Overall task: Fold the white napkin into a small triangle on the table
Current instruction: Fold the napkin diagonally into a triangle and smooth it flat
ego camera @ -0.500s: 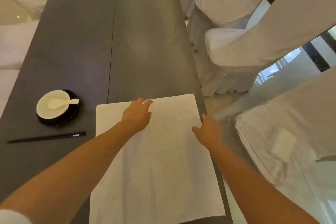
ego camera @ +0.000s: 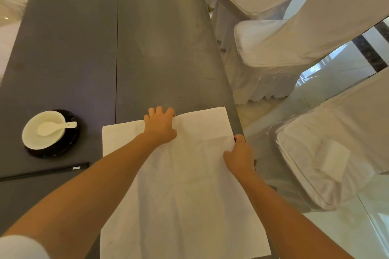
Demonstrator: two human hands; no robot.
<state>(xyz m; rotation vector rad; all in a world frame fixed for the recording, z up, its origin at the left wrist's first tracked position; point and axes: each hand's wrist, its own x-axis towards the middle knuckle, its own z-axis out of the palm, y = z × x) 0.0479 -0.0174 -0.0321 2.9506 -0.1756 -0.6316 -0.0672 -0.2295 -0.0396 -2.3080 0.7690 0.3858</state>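
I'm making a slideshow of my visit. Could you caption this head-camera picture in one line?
Left hand at the far edge and right hand at the right edge of a white napkin lying flat on a grey table.

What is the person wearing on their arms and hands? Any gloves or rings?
No gloves: the left hand and right hand are bare, and no rings or watch show. Both forearms are uncovered. Only a bit of white sleeve shows on the left arm, at the picture's bottom corner.
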